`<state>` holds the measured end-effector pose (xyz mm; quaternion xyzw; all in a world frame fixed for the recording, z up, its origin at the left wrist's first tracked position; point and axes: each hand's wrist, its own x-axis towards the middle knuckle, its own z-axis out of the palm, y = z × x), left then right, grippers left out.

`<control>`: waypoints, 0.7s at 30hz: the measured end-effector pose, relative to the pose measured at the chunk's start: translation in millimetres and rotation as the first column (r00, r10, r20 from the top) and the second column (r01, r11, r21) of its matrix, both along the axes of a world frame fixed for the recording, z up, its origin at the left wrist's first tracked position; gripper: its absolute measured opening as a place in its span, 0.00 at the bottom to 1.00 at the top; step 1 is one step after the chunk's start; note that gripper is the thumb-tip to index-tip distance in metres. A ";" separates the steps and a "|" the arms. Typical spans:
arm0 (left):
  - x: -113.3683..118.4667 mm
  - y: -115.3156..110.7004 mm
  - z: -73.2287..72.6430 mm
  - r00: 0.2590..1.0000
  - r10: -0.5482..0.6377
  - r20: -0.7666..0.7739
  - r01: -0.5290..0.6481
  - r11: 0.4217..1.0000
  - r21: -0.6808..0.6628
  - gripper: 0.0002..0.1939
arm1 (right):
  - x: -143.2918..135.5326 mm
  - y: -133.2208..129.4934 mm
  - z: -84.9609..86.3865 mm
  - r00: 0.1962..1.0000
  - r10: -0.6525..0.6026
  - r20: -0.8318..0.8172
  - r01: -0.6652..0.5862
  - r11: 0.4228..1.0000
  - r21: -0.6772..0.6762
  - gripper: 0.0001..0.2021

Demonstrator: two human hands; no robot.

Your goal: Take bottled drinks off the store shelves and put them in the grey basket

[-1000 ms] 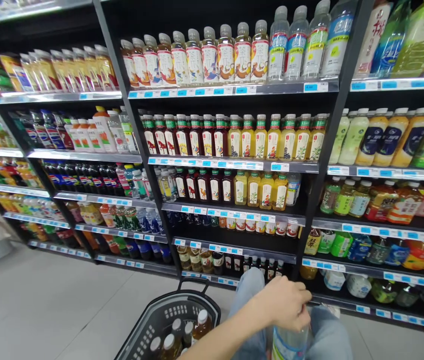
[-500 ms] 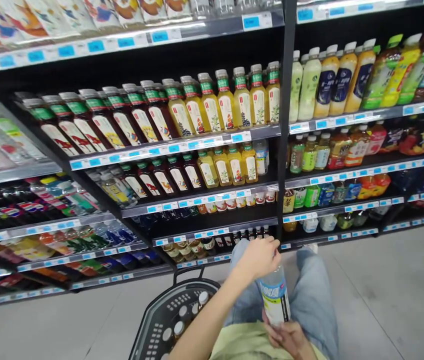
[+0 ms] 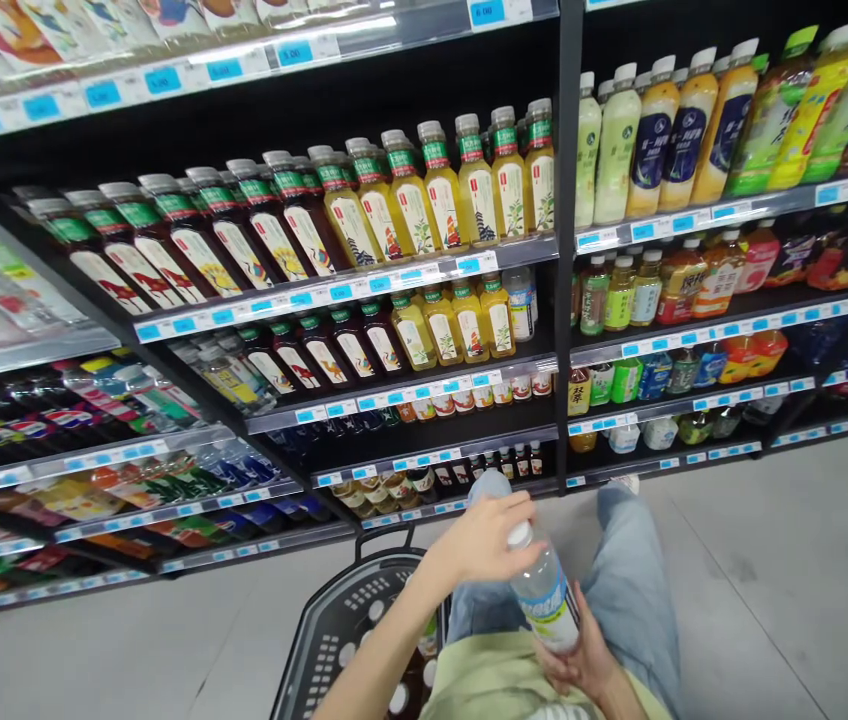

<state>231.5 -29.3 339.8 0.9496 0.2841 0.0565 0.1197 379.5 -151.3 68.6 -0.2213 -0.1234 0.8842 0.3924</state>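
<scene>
A clear plastic bottle [image 3: 544, 608] with a blue, white and yellow-green label and a white cap is held in front of my lap, tilted. My left hand [image 3: 488, 540] reaches across from the left and closes around its neck, just under the cap. Lower down, my right hand [image 3: 585, 650] wraps around the base from below and the right, with some fingers hidden behind it. Beside my left forearm, a dark grey shopping basket [image 3: 315, 650] holds several capped bottles, partly covered by that arm.
Ahead stand black shelves with price-tag rails [image 3: 364, 290]. Rows of dark and yellow drink bottles [image 3: 420, 205] fill the middle bay, and more drinks [image 3: 653, 140] stand at the right. Below lies a grey floor [image 3: 784, 560]. My legs [image 3: 638, 570] extend toward the shelves.
My left hand has moved down and left, from over the bottle's top to around its neck, uncovering the white cap. The bottle now leans left, and my right hand grips further up its side.
</scene>
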 end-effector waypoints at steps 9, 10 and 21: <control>-36.5 -32.5 -29.7 0.960 0.205 0.191 -0.226 0.969 0.100 0.05 | -14.3 6.9 2.6 0.987 -0.017 0.159 0.010 0.999 0.047 0.35; -36.1 -33.4 -30.1 0.950 0.244 0.192 -0.266 0.959 0.098 0.06 | -15.6 7.6 1.2 0.981 -0.084 0.175 0.082 0.996 0.019 0.33; -19.8 -21.9 -14.7 0.971 0.224 -0.085 -0.211 0.968 0.138 0.11 | 1.7 5.2 -6.9 0.978 -0.053 0.199 0.067 0.996 -0.065 0.39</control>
